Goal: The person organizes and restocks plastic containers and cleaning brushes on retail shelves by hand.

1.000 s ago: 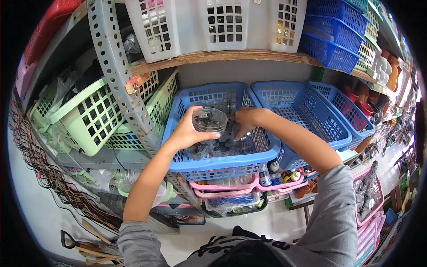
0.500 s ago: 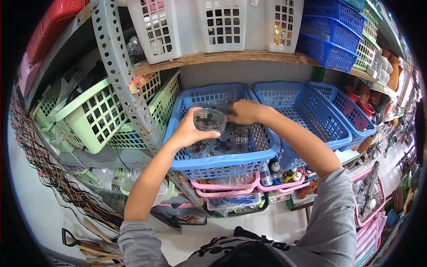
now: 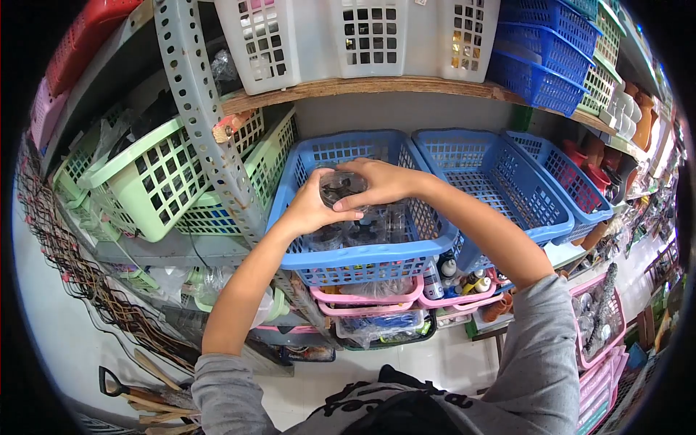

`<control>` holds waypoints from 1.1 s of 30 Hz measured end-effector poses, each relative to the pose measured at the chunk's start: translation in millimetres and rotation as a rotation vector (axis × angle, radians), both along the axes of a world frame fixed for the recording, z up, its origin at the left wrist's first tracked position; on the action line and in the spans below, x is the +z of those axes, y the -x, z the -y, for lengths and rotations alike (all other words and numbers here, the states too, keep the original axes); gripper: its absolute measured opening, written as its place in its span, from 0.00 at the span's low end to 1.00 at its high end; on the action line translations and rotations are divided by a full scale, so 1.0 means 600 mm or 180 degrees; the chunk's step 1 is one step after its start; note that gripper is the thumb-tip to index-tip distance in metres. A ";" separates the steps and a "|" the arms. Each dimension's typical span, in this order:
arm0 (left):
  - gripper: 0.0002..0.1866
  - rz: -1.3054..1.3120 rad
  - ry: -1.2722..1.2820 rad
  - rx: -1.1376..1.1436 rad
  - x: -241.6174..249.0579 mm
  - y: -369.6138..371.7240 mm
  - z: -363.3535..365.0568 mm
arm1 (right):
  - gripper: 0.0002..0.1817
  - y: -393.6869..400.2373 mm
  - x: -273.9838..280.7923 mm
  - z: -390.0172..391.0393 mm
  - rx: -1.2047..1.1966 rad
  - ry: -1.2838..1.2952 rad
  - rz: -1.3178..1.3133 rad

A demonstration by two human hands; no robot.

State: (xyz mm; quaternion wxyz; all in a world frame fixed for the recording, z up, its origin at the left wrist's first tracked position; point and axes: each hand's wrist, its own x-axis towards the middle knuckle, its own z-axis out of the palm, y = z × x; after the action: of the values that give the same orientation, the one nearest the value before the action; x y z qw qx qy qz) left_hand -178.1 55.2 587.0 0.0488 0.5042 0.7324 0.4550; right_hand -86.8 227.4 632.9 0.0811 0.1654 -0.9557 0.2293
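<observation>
A clear round container (image 3: 339, 190) is held above the near-left blue basket (image 3: 355, 258), with dark shapes showing through it. My left hand (image 3: 310, 206) wraps round its left side, thumb at the front. My right hand (image 3: 378, 183) grips it from the right, fingers over the far rim and thumb near the front. Below both hands, more clear containers (image 3: 362, 230) with dark shapes lie in the basket.
Further blue baskets (image 3: 471, 210) stand to the right. Green baskets (image 3: 148, 181) and a perforated metal post (image 3: 190, 87) are at left. A wooden shelf edge (image 3: 377, 87) with white baskets (image 3: 308, 43) runs above; pink baskets (image 3: 370, 307) are below.
My right hand has come left from inside the basket onto the clear container. My left hand still holds that container in nearly the same place.
</observation>
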 end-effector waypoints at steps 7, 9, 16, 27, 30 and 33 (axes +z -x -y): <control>0.51 -0.0052 0.0148 0.0398 -0.012 0.014 0.005 | 0.39 0.034 -0.009 -0.059 -0.0485 0.0219 0.0505; 0.53 -0.0023 0.0248 0.0407 -0.005 0.008 0.009 | 0.39 0.029 -0.021 -0.074 -0.0614 -0.0098 0.0900; 0.55 -0.0443 0.0729 0.0286 -0.003 0.010 -0.004 | 0.39 0.009 -0.086 -0.060 -0.0425 -0.2231 0.0990; 0.54 -0.0168 0.0628 0.0196 -0.008 0.013 0.001 | 0.29 0.017 -0.101 -0.100 0.0173 -0.1380 0.0501; 0.52 -0.0081 0.0779 0.0044 -0.006 0.017 0.005 | 0.33 0.010 -0.092 -0.093 -0.0049 -0.1479 0.0761; 0.50 -0.0117 0.1121 -0.0031 0.004 0.017 0.019 | 0.33 0.009 -0.086 -0.092 -0.0273 -0.1872 0.0948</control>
State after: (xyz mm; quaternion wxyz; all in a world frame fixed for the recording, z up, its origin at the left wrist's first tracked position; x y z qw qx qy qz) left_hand -188.4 43.8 589.4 0.1251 0.4996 0.7991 0.3102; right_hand -92.3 282.7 581.6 -0.1011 0.1060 -0.9885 -0.0384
